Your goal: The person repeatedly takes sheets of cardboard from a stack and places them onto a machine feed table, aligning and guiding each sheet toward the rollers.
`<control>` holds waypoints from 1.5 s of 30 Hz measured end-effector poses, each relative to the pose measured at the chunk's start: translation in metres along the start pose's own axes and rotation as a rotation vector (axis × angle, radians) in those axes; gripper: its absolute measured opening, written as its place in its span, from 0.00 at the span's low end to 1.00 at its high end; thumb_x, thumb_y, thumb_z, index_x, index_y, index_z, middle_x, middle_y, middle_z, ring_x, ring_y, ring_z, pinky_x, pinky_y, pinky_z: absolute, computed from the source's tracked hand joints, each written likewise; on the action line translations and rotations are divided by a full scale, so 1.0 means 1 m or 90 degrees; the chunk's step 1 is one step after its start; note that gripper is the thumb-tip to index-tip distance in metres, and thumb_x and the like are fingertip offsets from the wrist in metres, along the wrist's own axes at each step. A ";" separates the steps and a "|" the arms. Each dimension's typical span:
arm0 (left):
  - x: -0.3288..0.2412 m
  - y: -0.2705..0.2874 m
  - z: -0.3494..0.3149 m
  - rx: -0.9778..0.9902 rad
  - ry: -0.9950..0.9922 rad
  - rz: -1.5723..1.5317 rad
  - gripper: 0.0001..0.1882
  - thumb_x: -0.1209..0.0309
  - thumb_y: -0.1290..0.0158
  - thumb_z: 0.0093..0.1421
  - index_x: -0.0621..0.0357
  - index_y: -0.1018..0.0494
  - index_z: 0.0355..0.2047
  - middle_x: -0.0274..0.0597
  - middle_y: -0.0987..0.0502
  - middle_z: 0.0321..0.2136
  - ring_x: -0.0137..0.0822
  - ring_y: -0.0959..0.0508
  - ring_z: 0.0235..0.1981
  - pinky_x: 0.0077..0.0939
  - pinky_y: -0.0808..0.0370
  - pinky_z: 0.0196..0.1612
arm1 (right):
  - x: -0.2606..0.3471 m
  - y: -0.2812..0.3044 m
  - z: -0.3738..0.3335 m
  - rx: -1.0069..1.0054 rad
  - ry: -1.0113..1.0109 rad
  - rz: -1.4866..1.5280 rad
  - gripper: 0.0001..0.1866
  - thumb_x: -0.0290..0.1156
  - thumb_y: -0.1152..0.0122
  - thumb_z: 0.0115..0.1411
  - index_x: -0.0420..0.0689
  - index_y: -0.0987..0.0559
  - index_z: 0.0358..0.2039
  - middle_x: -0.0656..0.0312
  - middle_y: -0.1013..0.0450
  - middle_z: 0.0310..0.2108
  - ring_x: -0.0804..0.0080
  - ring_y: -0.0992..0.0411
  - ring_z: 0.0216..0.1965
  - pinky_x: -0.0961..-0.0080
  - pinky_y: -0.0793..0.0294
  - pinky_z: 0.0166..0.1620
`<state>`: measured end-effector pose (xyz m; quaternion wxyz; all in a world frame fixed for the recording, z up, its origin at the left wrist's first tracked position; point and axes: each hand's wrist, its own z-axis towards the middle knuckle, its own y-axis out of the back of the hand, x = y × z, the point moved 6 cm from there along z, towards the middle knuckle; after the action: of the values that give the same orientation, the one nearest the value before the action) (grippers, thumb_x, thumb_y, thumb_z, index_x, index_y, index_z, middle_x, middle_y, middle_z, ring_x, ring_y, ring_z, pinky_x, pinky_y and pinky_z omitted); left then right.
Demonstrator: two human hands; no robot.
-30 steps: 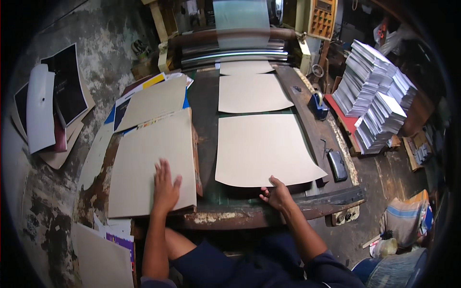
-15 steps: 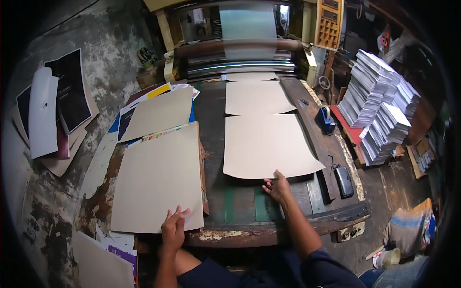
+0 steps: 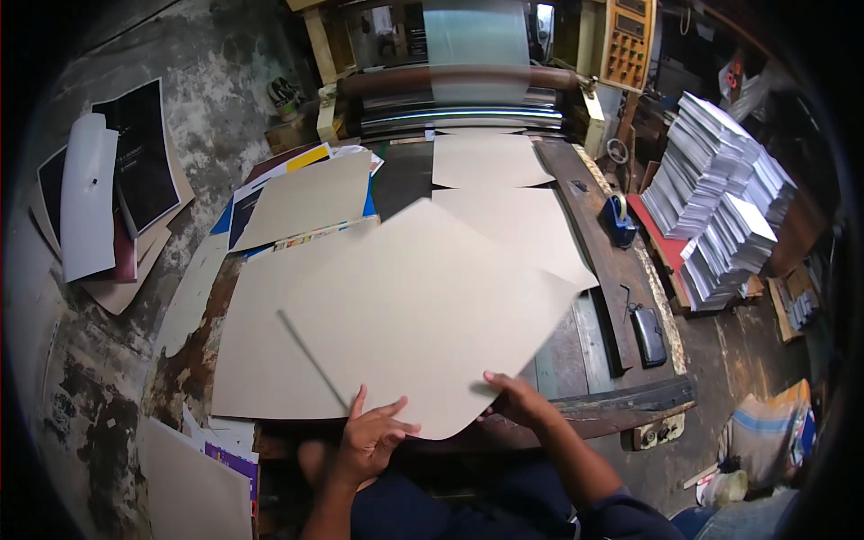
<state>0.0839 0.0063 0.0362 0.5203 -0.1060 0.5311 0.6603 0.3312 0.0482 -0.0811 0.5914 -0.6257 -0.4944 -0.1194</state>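
Note:
A large beige cardboard sheet [image 3: 423, 315] is lifted and turned diagonally above the worktable. My right hand [image 3: 517, 400] grips its near edge on the right. My left hand [image 3: 373, 436] has its fingers spread against the sheet's lower corner from below. Under it on the left lies a stack of similar beige sheets [image 3: 261, 360]. Two more beige sheets [image 3: 490, 162] lie in a row on the machine bed [image 3: 594, 333], leading to the rollers [image 3: 459, 85] at the far end.
Tall stacks of white printed sheets [image 3: 720, 207] stand at the right. A blue tape dispenser [image 3: 619, 219] and a black pouch [image 3: 648, 335] sit on the table's right rail. Dark and white boards [image 3: 108, 198] lie on the floor at left.
The sheet that lay flat on the bed has been lifted and swung left and toward me, over the left stack. My left hand moved from the stack's edge to this sheet's corner.

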 end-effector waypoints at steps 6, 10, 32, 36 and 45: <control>0.033 0.017 0.006 0.032 0.021 0.193 0.35 0.40 0.41 0.50 0.51 0.24 0.50 0.40 0.28 0.57 0.50 0.39 0.65 0.59 0.49 0.65 | -0.060 0.035 -0.058 -0.171 -0.060 0.116 0.18 0.42 0.45 0.65 0.38 0.29 0.40 0.56 0.31 0.29 0.69 0.31 0.29 0.65 0.25 0.32; 0.055 0.030 0.003 0.025 0.110 0.182 0.36 0.49 0.31 0.41 0.54 0.23 0.49 0.40 0.24 0.53 0.49 0.34 0.63 0.50 0.43 0.65 | -0.108 0.036 -0.098 -0.231 -0.078 0.078 0.23 0.46 0.48 0.66 0.36 0.30 0.44 0.53 0.29 0.29 0.68 0.30 0.29 0.63 0.23 0.34; 0.032 0.029 -0.009 -0.387 0.217 0.108 0.21 0.60 0.57 0.69 0.65 0.22 0.33 0.48 0.18 0.31 0.45 0.20 0.37 0.46 0.42 0.63 | -0.045 0.063 -0.025 -0.337 0.097 0.157 0.25 0.54 0.59 0.68 0.44 0.34 0.48 0.54 0.26 0.41 0.70 0.31 0.32 0.62 0.25 0.39; 0.003 0.015 -0.006 -0.261 0.139 0.117 0.18 0.61 0.55 0.69 0.61 0.22 0.34 0.44 0.18 0.32 0.40 0.19 0.38 0.46 0.43 0.63 | -0.033 0.052 -0.029 -0.397 0.118 0.184 0.29 0.60 0.57 0.65 0.48 0.34 0.52 0.57 0.27 0.44 0.70 0.30 0.35 0.60 0.25 0.40; -0.013 -0.006 -0.007 0.047 0.034 -0.043 0.23 0.44 0.48 0.60 0.50 0.20 0.38 0.35 0.18 0.41 0.48 0.26 0.56 0.55 0.48 0.65 | -0.056 0.047 -0.087 -0.201 0.008 0.142 0.15 0.38 0.40 0.60 0.36 0.27 0.35 0.55 0.30 0.27 0.67 0.30 0.26 0.61 0.24 0.31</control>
<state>0.0920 -0.0076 0.0390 0.5317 -0.1223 0.5649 0.6191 0.3781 -0.0438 -0.1280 0.4984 -0.7610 -0.3932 -0.1334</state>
